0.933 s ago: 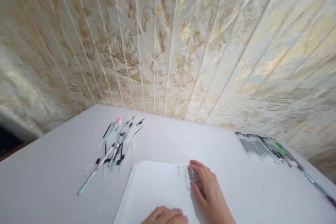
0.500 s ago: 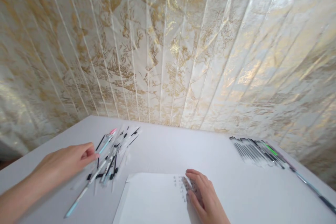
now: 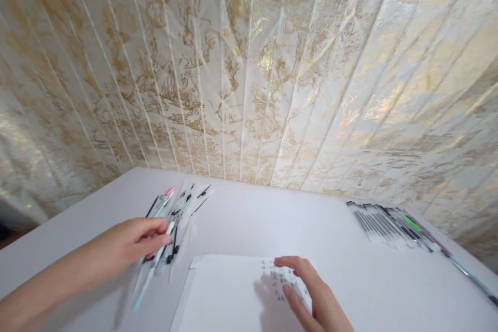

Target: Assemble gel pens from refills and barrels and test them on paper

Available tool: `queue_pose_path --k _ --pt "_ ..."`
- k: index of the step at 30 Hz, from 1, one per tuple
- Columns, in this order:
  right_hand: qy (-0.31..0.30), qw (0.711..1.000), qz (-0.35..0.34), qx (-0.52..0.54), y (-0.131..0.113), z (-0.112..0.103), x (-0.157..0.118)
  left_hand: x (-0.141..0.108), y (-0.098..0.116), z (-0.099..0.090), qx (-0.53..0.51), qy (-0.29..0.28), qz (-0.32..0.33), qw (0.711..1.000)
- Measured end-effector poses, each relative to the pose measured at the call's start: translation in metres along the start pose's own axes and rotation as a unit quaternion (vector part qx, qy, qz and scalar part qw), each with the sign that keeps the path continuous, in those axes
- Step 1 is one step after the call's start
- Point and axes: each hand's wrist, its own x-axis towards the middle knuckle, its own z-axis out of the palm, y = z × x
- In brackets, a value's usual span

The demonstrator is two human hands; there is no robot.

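My left hand [image 3: 136,238] is closed in a pinch on a white pen [image 3: 147,282] with a light-blue end. The pen slants down toward the near side, over a loose pile of pens [image 3: 189,206], several with clear barrels and black caps. Part of the pile is hidden behind the hand. My right hand [image 3: 317,293] hovers with thumb and fingers apart over the right side of a white paper sheet [image 3: 225,290]. Dark handwritten characters show under and between its fingers. Nothing is in that hand, and its shadow falls on the paper.
At the right, a neat row of black and clear pens [image 3: 377,225] lies on the white table [image 3: 268,218], with a bright green strip [image 3: 411,221] among them. A longer blue and dark pen [image 3: 465,270] lies beyond. A gold-patterned curtain [image 3: 249,72] hangs behind the table.
My left hand has moved right and now has the white pen lifted from the pile's near side. My right hand has risen slightly off the paper, uncovering more writing.
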Motion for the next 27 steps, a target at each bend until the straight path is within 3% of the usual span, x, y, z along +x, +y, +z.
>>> queue_pose_path --k 1,2,4,7,10,14,18,24,25,27 --pt "-0.019 0.999 0.02 0.034 -0.009 -0.001 0.004 -0.004 0.009 0.015 -0.014 -0.091 0.015 0.996" --pt "-0.031 0.997 0.034 0.069 -0.018 -0.001 0.008 -0.008 0.017 0.034 -0.048 -0.132 0.029 0.99" --pt "-0.046 0.99 0.035 0.128 -0.031 0.002 0.02 -0.015 0.027 0.078 -0.14 -0.128 0.056 0.98" --pt "-0.041 0.986 0.03 0.158 -0.036 0.013 0.037 -0.022 0.025 0.134 -0.254 -0.118 0.035 0.959" --pt "-0.016 0.993 0.044 0.111 -0.024 0.022 0.048 -0.02 0.012 0.155 -0.299 -0.093 0.005 0.95" --pt "0.02 0.994 0.055 0.089 -0.006 0.028 0.051 -0.011 -0.004 0.143 -0.292 -0.066 -0.003 0.954" --pt "0.062 0.99 0.059 0.108 0.006 0.027 0.052 0.002 -0.002 0.118 -0.272 -0.021 0.0 0.962" --pt "0.159 0.975 0.099 0.124 0.03 0.023 0.056 0.029 0.014 0.06 -0.292 0.179 0.044 0.938" --pt "0.172 0.971 0.105 0.126 0.031 0.022 0.057 0.032 0.015 0.051 -0.266 0.197 0.053 0.942" --pt "0.185 0.969 0.103 0.128 0.031 0.019 0.06 0.036 0.015 0.039 -0.136 0.172 0.065 0.974"
